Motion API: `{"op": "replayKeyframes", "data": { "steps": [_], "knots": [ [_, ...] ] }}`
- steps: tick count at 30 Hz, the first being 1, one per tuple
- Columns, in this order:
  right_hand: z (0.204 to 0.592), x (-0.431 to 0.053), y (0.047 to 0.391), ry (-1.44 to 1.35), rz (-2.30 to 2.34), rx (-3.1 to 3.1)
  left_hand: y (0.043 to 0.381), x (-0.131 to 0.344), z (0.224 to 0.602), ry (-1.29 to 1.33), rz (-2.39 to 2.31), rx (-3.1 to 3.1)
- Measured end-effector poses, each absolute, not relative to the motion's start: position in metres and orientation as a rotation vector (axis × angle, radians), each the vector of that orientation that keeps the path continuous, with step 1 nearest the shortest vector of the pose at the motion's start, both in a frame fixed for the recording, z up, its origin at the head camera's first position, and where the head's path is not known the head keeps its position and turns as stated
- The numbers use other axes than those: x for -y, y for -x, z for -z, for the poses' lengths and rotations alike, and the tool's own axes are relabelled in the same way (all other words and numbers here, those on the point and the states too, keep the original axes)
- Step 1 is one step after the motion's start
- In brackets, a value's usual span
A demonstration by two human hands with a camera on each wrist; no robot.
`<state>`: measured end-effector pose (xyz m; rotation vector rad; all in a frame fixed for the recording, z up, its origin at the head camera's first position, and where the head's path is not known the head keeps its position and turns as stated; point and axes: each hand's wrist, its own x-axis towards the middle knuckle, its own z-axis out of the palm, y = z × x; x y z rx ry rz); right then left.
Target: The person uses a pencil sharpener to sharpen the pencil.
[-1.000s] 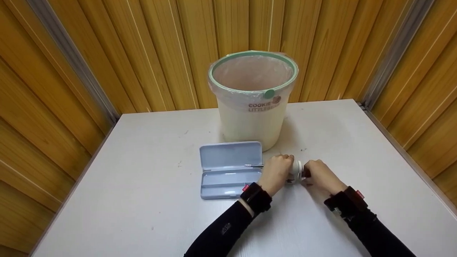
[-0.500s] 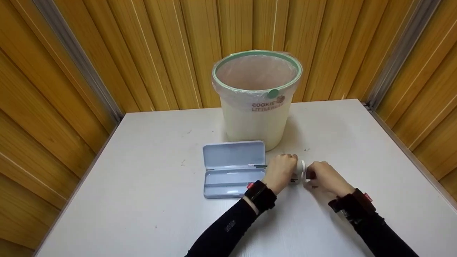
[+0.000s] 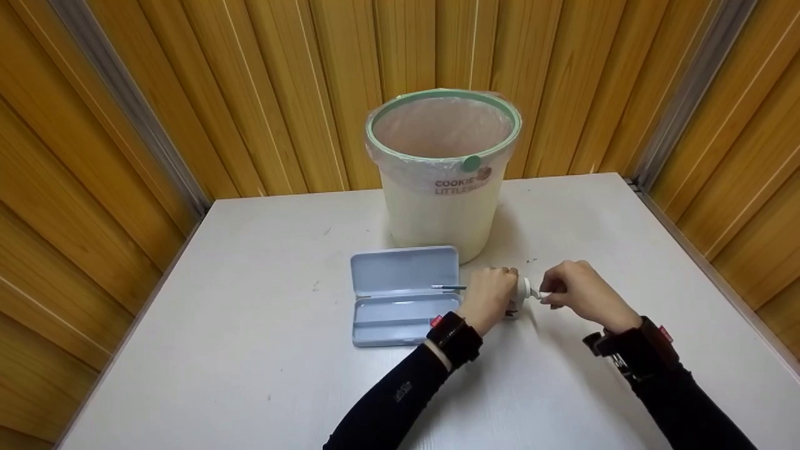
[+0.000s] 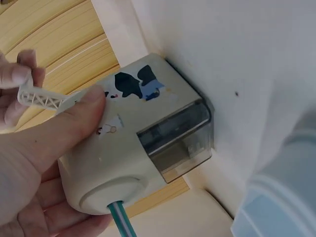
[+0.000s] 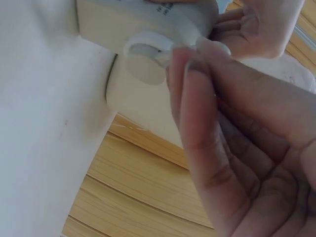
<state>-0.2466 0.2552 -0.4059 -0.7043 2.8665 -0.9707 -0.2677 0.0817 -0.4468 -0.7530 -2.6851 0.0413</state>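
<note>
Bin behind case; sharpener right of case.

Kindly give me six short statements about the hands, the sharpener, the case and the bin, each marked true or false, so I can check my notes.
1. The left hand holds the pencil sharpener. True.
2. The pencil has one end in the pencil sharpener. True.
3. The right hand grips the pencil. False: it pinches the crank handle.
4. The blue case is shut. False: its lid is open, showing the compartments.
5. The bin stands behind the blue case, as seen from the head view. True.
6. The bin's rim is red. False: it is green.
</note>
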Motion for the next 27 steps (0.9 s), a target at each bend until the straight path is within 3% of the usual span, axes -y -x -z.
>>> {"op": "replayKeyframes", "data": {
  "steps": [13, 27],
  "knots": [
    [0.402, -0.25, 0.263, 0.607, 1.0, -3.059, 0.273, -0.074, 0.448, 0.835, -0.042, 2.684],
    [0.427, -0.241, 0.29, 0.603, 0.894, -3.328, 0.275, -0.073, 0.452, 0.851, -0.01, 2.648]
  ]
}}
